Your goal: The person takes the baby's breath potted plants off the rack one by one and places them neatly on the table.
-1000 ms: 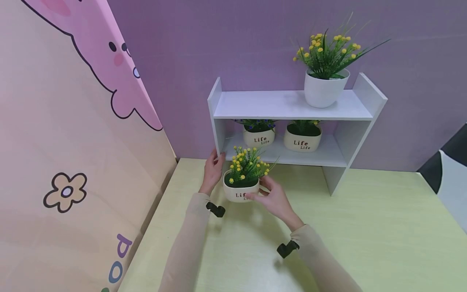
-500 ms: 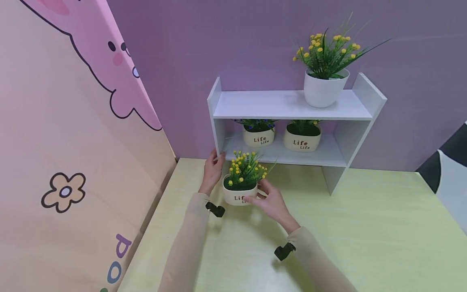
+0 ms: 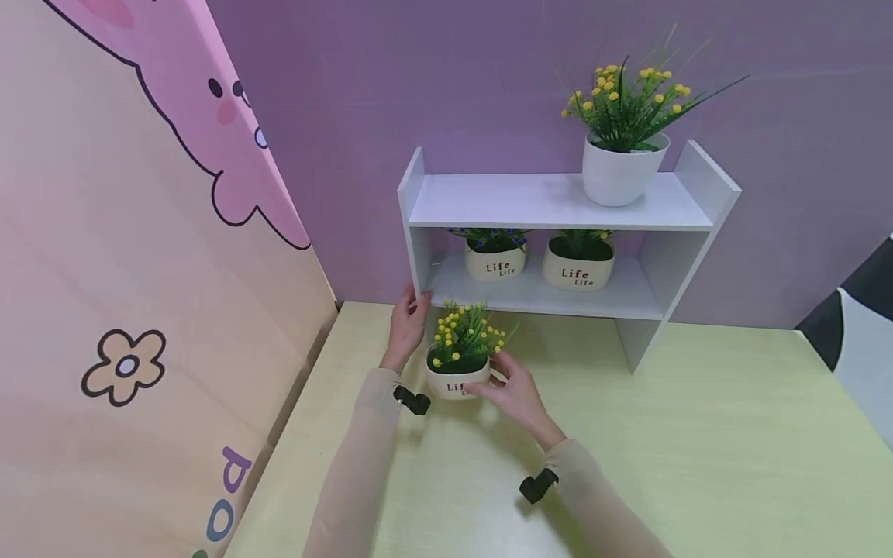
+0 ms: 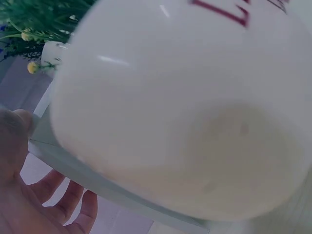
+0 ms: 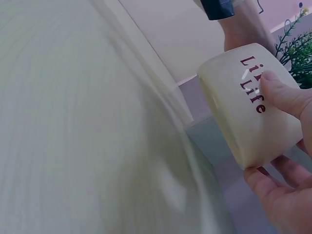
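My right hand holds a cream oval flowerpot with red "Life" lettering and yellow artificial flowers. In the right wrist view the thumb presses the lettered front while the fingers curl round the pot's side. The pot is held in front of the shelf's lower left corner, above the table. My left hand grips the lower left edge of a white two-tier shelf. In the left wrist view the pot's pale underside fills most of the picture, and the left fingers wrap round the shelf board.
Two similar cream pots, one with blue flowers and one with yellow, stand on the lower tier. A round white pot with yellow flowers stands on the top right. The pale table meets a printed panel at the left.
My right hand has brought the flowerpot slightly down and toward me, away from the shelf's edge. My left hand stays on the shelf.
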### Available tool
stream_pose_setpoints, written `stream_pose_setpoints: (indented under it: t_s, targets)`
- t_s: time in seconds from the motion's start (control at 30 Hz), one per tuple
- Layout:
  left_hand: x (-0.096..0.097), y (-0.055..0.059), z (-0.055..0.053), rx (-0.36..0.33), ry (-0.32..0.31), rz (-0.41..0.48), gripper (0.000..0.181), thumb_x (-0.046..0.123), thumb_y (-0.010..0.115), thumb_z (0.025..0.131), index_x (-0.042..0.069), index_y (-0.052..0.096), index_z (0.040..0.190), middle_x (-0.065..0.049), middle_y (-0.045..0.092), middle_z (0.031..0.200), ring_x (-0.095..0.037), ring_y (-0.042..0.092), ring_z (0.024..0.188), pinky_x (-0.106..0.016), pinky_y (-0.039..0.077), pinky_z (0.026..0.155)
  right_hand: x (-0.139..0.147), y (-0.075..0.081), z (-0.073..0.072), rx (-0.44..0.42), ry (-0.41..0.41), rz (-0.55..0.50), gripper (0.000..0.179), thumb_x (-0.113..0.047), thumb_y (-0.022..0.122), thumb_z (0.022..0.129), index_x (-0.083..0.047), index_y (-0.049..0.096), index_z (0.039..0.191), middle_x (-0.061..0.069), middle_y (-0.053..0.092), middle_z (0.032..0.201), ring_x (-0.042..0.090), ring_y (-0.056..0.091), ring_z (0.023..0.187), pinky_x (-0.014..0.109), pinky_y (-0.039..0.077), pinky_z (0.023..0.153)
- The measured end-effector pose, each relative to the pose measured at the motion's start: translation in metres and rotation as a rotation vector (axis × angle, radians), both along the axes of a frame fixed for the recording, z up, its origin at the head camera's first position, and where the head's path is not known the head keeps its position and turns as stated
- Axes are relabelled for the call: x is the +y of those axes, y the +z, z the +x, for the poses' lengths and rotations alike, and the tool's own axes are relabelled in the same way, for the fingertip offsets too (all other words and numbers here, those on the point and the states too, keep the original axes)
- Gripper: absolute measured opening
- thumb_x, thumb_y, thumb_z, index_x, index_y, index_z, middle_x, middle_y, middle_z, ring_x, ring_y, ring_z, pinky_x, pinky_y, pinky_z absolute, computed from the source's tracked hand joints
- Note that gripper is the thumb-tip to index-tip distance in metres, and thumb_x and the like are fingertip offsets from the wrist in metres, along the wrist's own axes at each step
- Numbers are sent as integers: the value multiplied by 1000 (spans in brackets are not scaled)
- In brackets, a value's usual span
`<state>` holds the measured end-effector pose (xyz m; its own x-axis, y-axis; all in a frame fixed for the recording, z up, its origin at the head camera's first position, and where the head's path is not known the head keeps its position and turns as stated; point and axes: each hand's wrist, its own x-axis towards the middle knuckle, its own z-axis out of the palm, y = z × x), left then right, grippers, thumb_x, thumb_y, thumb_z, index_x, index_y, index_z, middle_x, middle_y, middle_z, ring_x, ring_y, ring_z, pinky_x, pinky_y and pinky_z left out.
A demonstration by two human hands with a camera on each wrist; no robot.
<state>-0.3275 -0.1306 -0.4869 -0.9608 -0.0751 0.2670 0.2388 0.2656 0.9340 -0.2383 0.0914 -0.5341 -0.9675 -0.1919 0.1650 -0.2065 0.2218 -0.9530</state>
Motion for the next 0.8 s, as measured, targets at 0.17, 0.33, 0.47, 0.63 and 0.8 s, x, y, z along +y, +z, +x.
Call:
stream_pose_setpoints:
  t_s: [0.17,0.33,0.47,0.63,0.8]
  targets:
    - [0,0,0,2,-18,6,56,31,51,114,17,39,167,-22,55,157,-45,59,139,-64,50,112,-2,-7,1,-27,11,-18,73,-8,91,84,-5,57,149,22,59,152,44,57,141,52,49,115]
    - [-1,-1,0,1,-16,1,56,32,51,114,18,39,167,-22,56,156,-44,59,140,-63,50,112,-3,-12,2,-34,12,-29,72,-7,91,84,-6,58,149,21,60,151,44,58,141,53,48,116]
    - [-1,0,0,-13,-10,0,56,34,51,114,19,39,167,-21,56,156,-42,59,140,-63,50,113,-5,-9,5,-47,9,-40,74,-5,89,85,-5,56,151,22,58,154,45,56,142,54,47,117]
    - [0,1,1,-21,-7,6,57,34,52,114,20,38,167,-21,56,156,-42,59,139,-63,50,112,-4,-14,4,-70,0,-26,75,-7,90,86,-5,55,151,22,56,156,45,55,144,52,47,117]
    - [0,0,1,-11,-8,7,56,34,52,114,19,39,167,-21,56,156,-43,60,139,-64,51,111,-4,-24,2,-73,-13,-7,73,-8,90,86,-5,55,151,22,57,155,44,56,143,49,49,116]
